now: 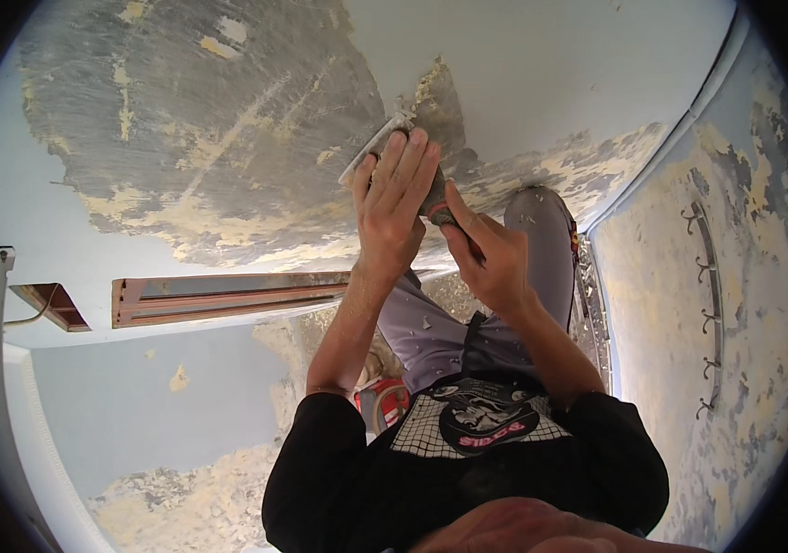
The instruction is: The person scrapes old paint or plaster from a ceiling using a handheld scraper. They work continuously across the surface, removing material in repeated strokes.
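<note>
A scraper with a wide pale blade [374,146] rests against the wall at the border between pale-blue paint [532,76] and a bare grey patch [228,117]. My left hand [394,183] lies over the scraper's head, fingers stretched along it and pressing on it. Lower down, my right hand [491,249] grips its dark handle [441,213], which has a red band. Crumbs of loosened paint sit at the blade's upper corner. Yellowish remnants [221,228] streak the scraped surface.
A metal rail with several coat hooks [712,311] is on the patchy right-hand wall. Reddish-brown frames [228,298] are set in the wall at left. My bent knee [539,207] is close to the wall. A red-and-grey object [381,404] is beside my leg; paint flakes dot my trousers.
</note>
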A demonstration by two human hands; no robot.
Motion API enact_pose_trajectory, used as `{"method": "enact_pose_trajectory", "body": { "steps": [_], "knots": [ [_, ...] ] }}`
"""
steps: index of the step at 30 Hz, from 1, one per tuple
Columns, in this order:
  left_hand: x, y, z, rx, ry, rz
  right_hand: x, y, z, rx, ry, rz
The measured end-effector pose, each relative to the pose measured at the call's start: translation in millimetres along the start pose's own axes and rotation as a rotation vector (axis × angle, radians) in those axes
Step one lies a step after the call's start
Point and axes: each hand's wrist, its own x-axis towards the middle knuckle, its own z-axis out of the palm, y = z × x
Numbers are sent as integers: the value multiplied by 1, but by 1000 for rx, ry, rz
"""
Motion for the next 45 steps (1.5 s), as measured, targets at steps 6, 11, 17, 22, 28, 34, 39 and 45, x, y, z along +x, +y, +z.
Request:
{"method": "enact_pose_trajectory", "body": {
  "steps": [6,11,17,22,28,34,39,45],
  "knots": [
    [18,-1,-2,-8,46,53,11,-3,4,88,61,-10],
    [-2,0,7,13,-13,72,-1,3,9,101,96,-23],
    [2,-3,5,0,69,27,5,1,10,-26,70,-47],
    [20,-3,-8,-2,56,55,13,-7,9,37,96,-42],
    [-4,4,0,7,-39,15,2,-2,9,9,104,-36],
    [3,1,3,-6,53,55,1,0,6,35,100,-27],
    [32,12,0,0,47,64,5,3,-4,23,91,21],
    [13,13,19,-20,-7,89,0,17,-1,92,193,-36]
  ]
}}
